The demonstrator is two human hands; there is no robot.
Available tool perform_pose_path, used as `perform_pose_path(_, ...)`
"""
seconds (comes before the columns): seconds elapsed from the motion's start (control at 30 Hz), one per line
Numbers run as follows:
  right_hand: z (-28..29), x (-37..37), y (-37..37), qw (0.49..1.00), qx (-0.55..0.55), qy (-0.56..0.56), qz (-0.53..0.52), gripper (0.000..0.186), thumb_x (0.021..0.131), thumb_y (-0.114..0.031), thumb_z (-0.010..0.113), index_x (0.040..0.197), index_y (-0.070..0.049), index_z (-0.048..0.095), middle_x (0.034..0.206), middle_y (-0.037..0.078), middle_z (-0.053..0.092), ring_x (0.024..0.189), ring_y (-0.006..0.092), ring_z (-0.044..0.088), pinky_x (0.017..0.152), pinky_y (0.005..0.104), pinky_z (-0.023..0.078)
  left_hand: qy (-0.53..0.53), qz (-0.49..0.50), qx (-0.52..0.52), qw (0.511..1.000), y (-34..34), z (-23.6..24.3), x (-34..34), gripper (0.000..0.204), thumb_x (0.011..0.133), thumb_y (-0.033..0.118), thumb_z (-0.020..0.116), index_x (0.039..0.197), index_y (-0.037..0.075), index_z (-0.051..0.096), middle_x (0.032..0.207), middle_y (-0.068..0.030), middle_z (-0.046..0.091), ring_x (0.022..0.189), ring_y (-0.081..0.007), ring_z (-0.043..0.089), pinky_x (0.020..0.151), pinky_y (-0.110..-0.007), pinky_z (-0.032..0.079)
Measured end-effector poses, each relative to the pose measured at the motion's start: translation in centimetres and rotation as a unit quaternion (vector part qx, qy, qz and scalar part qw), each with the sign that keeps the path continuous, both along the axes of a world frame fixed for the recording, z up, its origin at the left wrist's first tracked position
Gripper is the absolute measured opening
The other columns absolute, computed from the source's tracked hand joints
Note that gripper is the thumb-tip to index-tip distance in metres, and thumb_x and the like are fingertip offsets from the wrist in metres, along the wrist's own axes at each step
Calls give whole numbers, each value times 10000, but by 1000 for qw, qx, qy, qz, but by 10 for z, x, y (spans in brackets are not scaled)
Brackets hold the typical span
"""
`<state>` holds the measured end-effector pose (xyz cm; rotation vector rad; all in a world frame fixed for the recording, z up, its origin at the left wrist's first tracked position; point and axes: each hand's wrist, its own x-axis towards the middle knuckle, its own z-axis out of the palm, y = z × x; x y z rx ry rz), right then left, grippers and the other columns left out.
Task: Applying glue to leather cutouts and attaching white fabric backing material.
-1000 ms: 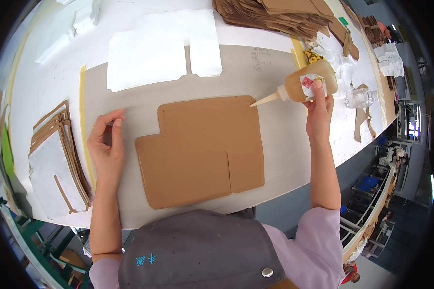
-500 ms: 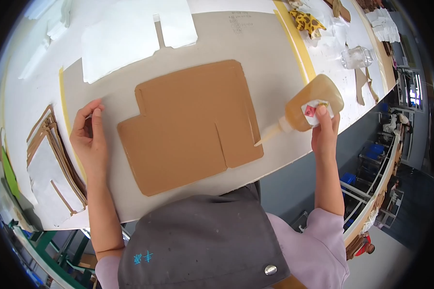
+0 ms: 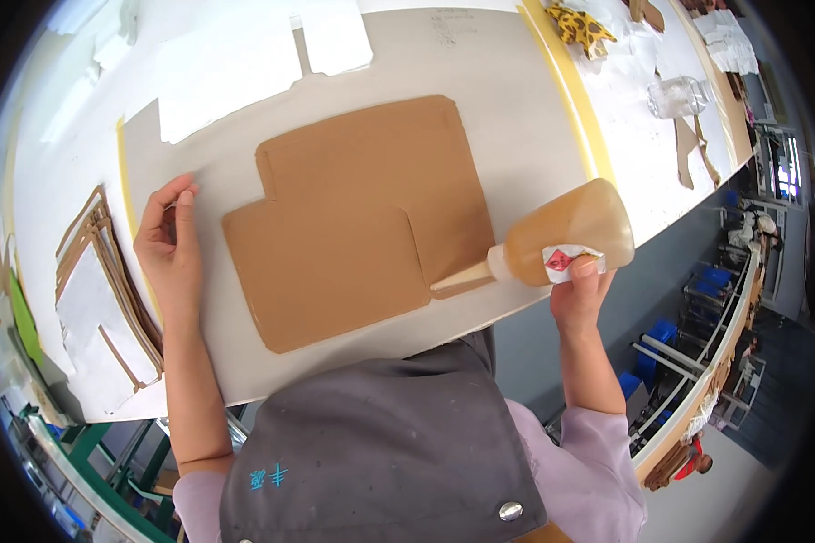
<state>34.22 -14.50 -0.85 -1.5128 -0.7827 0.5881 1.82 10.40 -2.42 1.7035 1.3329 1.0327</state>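
Note:
A flat brown panel, leather-like with a notched left side and a slit near its right part, lies on the grey board. In my right hand is a tilted glue bottle, squeezable and clear, filled with amber liquid. Its pale pointed nozzle reaches left to the panel's near edge, by the lower end of the slit. To the left of the panel, my left hand hovers apart from it, fingers loosely curled and thumb tip against the fingertips. I see nothing held there.
White cut sheets lie beyond the panel. On the left is a stack of brown-edged pieces. A glass jar, brown scraps and a spotted yellow cloth sit at the far right. Yellow tape borders the board.
My right hand has brought the glue bottle left and nearer to me, its nozzle passing from the panel's right corner along the near edge to the slit. My left hand stays about the same.

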Motion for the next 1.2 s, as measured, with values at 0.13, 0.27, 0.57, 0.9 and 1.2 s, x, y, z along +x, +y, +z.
perform_pose_path(0.13, 9, 14, 44, 1000, 21, -21, 8, 639, 842, -355, 688, 1327, -37, 419, 1169, 54, 544, 1097, 172, 542, 936, 336, 432, -22, -3, -2, 1000, -2, 0, 1, 157, 959, 113, 570, 1054, 27, 661, 909, 22, 621, 806, -27, 502, 712, -166, 385)
perform_pose_path(0.27, 21, 19, 78, 997, 8, -60, 57, 613, 853, -341, 679, 1317, -28, 427, 1173, 67, 540, 1102, 167, 527, 957, 335, 409, -9, 2, -22, 1000, -2, 3, 1, 155, 959, 110, 571, 1055, 33, 664, 910, 19, 625, 797, -22, 493, 704, -162, 380)
perform_pose_path(0.57, 41, 13, 49, 992, -75, -25, 103, 587, 837, -369, 699, 1241, -1, 482, 1115, 67, 569, 1035, 153, 547, 885, 318, 445, -14, -3, -25, 1000, 0, 2, -1, 153, 956, 92, 569, 1061, 32, 662, 916, 6, 636, 802, -28, 510, 704, -166, 390)
perform_pose_path(0.9, 24, -6, 46, 989, -7, 132, -61, 566, 893, -279, 657, 1330, -25, 404, 1202, 100, 550, 1055, 197, 591, 869, 377, 518, -22, -17, -39, 999, 0, 5, 1, 148, 947, 54, 563, 1054, 23, 659, 938, -7, 640, 885, -54, 557, 780, -185, 423)
perform_pose_path(1.2, 23, -13, 62, 995, -38, 90, 25, 669, 873, -374, 669, 1365, -44, 359, 1256, 95, 519, 1134, 214, 560, 930, 416, 497, -11, -23, -27, 999, -2, 5, -2, 151, 952, 51, 542, 1045, 23, 657, 926, -9, 637, 872, -59, 554, 755, -186, 418)
